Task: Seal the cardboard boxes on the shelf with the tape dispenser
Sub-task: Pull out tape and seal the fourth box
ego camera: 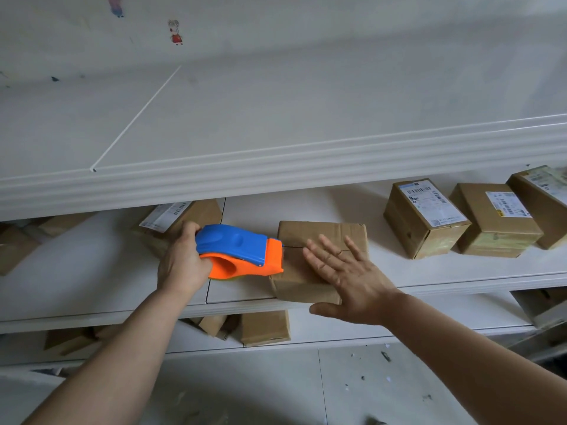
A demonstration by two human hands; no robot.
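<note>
Item: cardboard box [319, 240], centre frame, on middle shelf [429, 280], seam untaped. Left hand [181, 262] gripped tape dispenser [242, 250], nose at box's left edge. Right hand [340, 271], fingers spread flat, steadied the lid (flaps closed). Step: starting the strip; next likely needs a pull rightward along the seam.

The tape dispenser [236, 243] is showing a blue top over an orange body, the cardboard box [306, 234] at the front edge of the white shelf [101, 265] is looking plain brown, and the boxes [497, 222] at its right end are wearing white labels [429, 204] with black barcodes.
</note>
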